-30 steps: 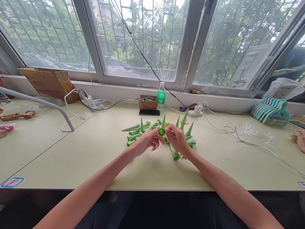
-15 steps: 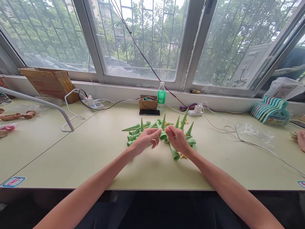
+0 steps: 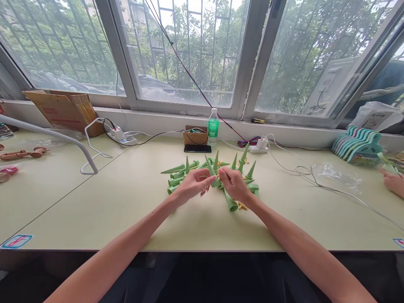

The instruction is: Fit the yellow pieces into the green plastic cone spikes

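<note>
My left hand (image 3: 195,184) pinches a green plastic watering spike (image 3: 209,165) between thumb and fingers. Its pointed end leans up and to the left; its wide capped end is low, between both hands. Close against that wide end, my right hand (image 3: 234,183) is closed in a pinch; whatever is in its fingertips is hidden. Around and behind both hands lies a heap of similar green spikes (image 3: 177,169), some standing point up. One open-ended spike (image 3: 232,205) lies below my right hand, beside small yellow plastic pieces (image 3: 242,205).
A water bottle (image 3: 213,127), a small cardboard box (image 3: 196,136) and a black phone (image 3: 197,148) are behind the heap. White cables (image 3: 303,170) cross the right side. A white lamp arm (image 3: 72,139) reaches in from the left. Another person's hand (image 3: 394,181) is at far right.
The spike in my left hand has turned: its open end faced me before, and now its point shows up and left. At far right, the other person's hand has lifted a green piece.
</note>
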Motion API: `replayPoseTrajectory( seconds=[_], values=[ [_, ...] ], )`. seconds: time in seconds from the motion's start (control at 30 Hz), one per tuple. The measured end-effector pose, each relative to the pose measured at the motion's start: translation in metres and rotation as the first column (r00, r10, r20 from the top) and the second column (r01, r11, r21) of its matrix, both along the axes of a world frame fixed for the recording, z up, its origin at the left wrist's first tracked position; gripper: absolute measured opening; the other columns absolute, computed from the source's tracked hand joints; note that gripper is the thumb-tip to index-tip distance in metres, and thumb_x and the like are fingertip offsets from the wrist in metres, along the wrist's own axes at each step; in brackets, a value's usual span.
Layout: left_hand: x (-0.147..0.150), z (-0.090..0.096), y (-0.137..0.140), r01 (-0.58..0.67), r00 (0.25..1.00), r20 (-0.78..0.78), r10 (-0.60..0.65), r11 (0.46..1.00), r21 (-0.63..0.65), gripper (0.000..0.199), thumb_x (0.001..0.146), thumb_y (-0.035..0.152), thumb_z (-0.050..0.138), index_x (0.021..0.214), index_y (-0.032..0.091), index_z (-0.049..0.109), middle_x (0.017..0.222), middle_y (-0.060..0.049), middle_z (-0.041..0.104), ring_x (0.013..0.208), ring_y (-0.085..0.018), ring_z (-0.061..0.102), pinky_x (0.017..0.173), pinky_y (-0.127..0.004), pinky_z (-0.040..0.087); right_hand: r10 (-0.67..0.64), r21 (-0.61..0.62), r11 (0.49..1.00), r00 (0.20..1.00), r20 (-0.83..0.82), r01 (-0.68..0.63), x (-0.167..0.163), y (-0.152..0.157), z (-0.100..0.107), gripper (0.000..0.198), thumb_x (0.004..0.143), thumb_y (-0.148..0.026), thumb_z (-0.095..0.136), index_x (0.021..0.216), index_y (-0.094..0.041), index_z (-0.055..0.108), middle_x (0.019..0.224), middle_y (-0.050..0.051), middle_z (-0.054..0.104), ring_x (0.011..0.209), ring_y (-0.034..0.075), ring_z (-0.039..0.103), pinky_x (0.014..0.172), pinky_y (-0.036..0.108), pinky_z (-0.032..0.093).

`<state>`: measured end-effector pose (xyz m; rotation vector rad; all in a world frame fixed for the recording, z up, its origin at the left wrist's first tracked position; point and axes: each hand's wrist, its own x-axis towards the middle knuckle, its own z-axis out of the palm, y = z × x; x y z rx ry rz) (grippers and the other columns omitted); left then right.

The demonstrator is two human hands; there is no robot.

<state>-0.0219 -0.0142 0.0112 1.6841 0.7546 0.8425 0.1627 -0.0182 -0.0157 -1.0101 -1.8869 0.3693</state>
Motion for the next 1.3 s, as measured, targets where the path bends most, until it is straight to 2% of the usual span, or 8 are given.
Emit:
replayPoseTrajectory(
  seconds=[0.13,0.4,0.7,0.87,0.97,1.07,1.17,1.3],
  values=[
    [0.001,-0.002,0.000,-0.097,0.991,-0.068,0.115,0.970,0.223,0.031,0.083,0.045,0.063,0.073,0.017,0.060,0.066,0.000,0.050,0.053,-0.009,0.047,0.046,-0.022,0.038,0.002,-0.006,1.000,1.000,0.016,-0.002,0.001,0.002,-0.001,0.040,0.100,-0.044,0.032,0.066,-0.022,0.027,0.056,-0.004,0.032,0.052,0.011,0.025,0.050,0.026,0.024],
    [0.004,-0.013,0.004,-0.153,0.960,-0.107,0.258,0.807,0.570,0.019,0.087,0.035,0.061,0.094,0.021,0.071,0.089,-0.004,0.055,0.065,-0.010,0.049,0.053,-0.021,0.044,-0.022,-0.022,1.000,0.999,0.025,0.022,0.001,0.004,-0.002,0.041,0.099,-0.045,0.033,0.065,-0.022,0.027,0.055,-0.005,0.030,0.051,0.011,0.024,0.050,0.026,0.024],
    [0.005,-0.016,0.006,-0.169,0.950,-0.095,0.298,0.744,0.646,0.027,0.093,0.042,0.052,0.089,0.019,0.066,0.088,-0.003,0.055,0.066,-0.010,0.051,0.059,-0.023,0.046,-0.046,-0.025,0.999,0.999,-0.028,0.045,0.000,0.005,-0.005,0.041,0.099,-0.044,0.034,0.066,-0.021,0.031,0.057,-0.004,0.033,0.052,0.010,0.028,0.051,0.025,0.025],
    [0.005,-0.008,0.000,-0.226,0.930,-0.082,0.357,0.734,0.641,0.050,0.101,0.046,0.023,0.076,0.017,0.056,0.082,-0.005,0.057,0.075,-0.015,0.054,0.072,-0.029,0.046,-0.044,-0.009,0.999,0.998,-0.051,0.043,-0.002,0.003,-0.003,0.041,0.099,-0.044,0.036,0.066,-0.021,0.033,0.057,-0.004,0.035,0.052,0.010,0.030,0.052,0.025,0.026],
    [0.005,-0.006,-0.001,-0.301,0.914,-0.069,0.400,0.781,0.548,0.052,0.100,0.050,0.019,0.084,0.017,0.057,0.075,-0.004,0.059,0.071,-0.016,0.055,0.071,-0.030,0.045,-0.042,0.002,0.999,0.996,-0.073,0.042,-0.003,0.001,-0.003,0.040,0.099,-0.044,0.036,0.067,-0.021,0.036,0.057,-0.005,0.035,0.052,0.010,0.030,0.051,0.024,0.027],
    [0.005,-0.004,0.000,-0.313,0.928,-0.097,0.359,0.895,0.318,0.050,0.097,0.057,0.025,0.094,0.019,0.057,0.067,0.001,0.057,0.049,-0.011,0.048,0.054,-0.026,0.041,-0.046,0.017,0.999,0.996,-0.074,0.048,-0.002,0.001,-0.002,0.038,0.099,-0.042,0.036,0.068,-0.021,0.037,0.056,-0.005,0.034,0.052,0.010,0.030,0.051,0.024,0.026],
    [0.007,-0.001,0.000,-0.220,0.973,-0.061,0.222,0.975,0.035,0.048,0.094,0.062,0.032,0.101,0.019,0.053,0.060,0.002,0.055,0.039,-0.010,0.042,0.040,-0.023,0.033,-0.041,0.030,0.999,0.998,-0.053,0.043,-0.002,0.000,-0.001,0.037,0.099,-0.041,0.037,0.068,-0.020,0.039,0.056,-0.006,0.034,0.051,0.010,0.030,0.051,0.024,0.027],
    [0.007,0.002,0.000,-0.055,0.998,0.004,0.057,0.982,-0.182,0.044,0.090,0.061,0.042,0.094,0.018,0.050,0.060,0.001,0.055,0.039,-0.009,0.043,0.038,-0.022,0.032,-0.021,0.046,0.999,0.999,-0.028,0.022,-0.002,-0.001,-0.001,0.036,0.099,-0.038,0.038,0.069,-0.020,0.040,0.057,-0.005,0.037,0.051,0.010,0.031,0.053,0.024,0.028]
  ],
)
